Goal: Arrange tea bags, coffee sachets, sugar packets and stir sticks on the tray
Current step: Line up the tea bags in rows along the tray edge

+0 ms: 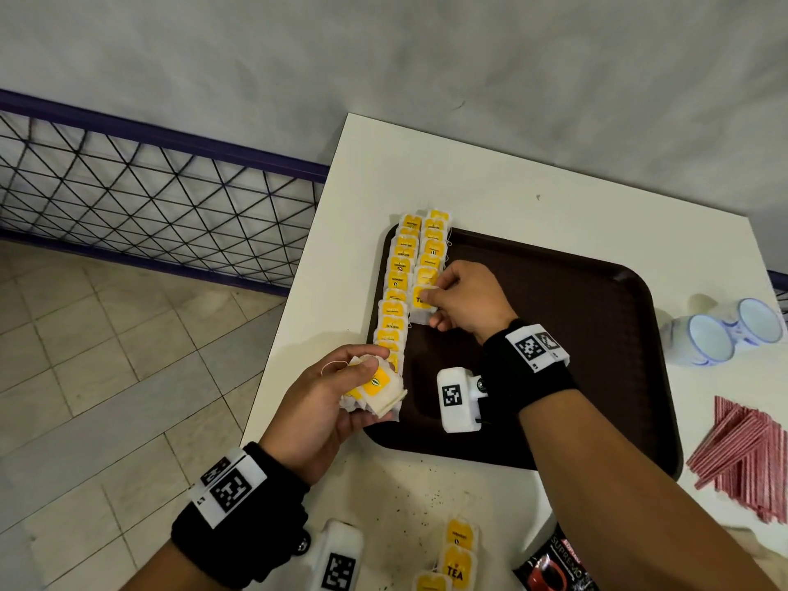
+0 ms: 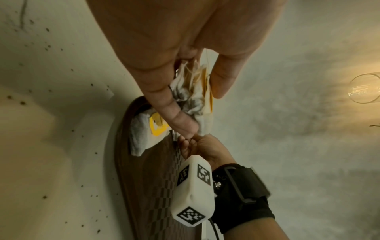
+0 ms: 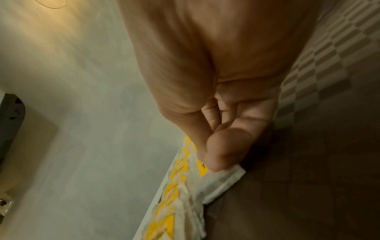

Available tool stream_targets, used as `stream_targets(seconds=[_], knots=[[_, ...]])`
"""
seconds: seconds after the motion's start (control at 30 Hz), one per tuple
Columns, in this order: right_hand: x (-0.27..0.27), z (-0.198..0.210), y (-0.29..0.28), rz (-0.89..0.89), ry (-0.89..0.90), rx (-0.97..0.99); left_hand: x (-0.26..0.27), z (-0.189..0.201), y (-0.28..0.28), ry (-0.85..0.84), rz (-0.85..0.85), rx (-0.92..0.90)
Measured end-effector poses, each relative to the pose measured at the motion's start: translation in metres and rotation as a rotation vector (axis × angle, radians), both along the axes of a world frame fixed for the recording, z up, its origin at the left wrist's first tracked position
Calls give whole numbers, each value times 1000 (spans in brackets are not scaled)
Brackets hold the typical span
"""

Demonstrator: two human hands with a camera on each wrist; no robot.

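Note:
A dark brown tray (image 1: pixel 575 334) lies on the white table. Two overlapping rows of yellow-tagged tea bags (image 1: pixel 401 275) run along its left edge. My right hand (image 1: pixel 439 300) pinches one tea bag (image 1: pixel 422 298) at the near end of the right row, low over the tray; in the right wrist view its fingertips (image 3: pixel 218 155) press that tea bag (image 3: pixel 226 178). My left hand (image 1: pixel 362 377) grips a small stack of tea bags (image 1: pixel 379 390) at the tray's near left corner, seen between thumb and fingers as a bunch of tea bags (image 2: pixel 197 100) in the left wrist view.
Red-striped stir sticks (image 1: pixel 750 454) lie in a heap right of the tray. Two blue-rimmed white cups (image 1: pixel 720 334) stand at the far right. More tea bags (image 1: pixel 456 556) and a black coffee sachet (image 1: pixel 554 565) lie near the front. The table edge drops to a tiled floor on the left.

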State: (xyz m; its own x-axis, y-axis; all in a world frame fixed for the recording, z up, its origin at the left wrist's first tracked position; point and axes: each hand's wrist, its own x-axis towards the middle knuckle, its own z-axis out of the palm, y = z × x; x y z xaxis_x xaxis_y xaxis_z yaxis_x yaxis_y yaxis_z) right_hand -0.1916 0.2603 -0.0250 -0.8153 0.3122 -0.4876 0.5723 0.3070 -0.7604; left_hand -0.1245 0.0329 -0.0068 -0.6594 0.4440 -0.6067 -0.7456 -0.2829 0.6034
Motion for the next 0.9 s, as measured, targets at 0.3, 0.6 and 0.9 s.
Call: stream_targets(seconds=[0.3, 0.6, 0.9], knots=[[20, 38, -9, 97, 180, 231, -7, 1, 0, -60, 15, 92], [66, 53, -46, 500, 149, 29, -12, 4, 6, -47, -3, 112], [70, 49, -42, 365, 228, -58, -12, 3, 5, 25, -11, 44]])
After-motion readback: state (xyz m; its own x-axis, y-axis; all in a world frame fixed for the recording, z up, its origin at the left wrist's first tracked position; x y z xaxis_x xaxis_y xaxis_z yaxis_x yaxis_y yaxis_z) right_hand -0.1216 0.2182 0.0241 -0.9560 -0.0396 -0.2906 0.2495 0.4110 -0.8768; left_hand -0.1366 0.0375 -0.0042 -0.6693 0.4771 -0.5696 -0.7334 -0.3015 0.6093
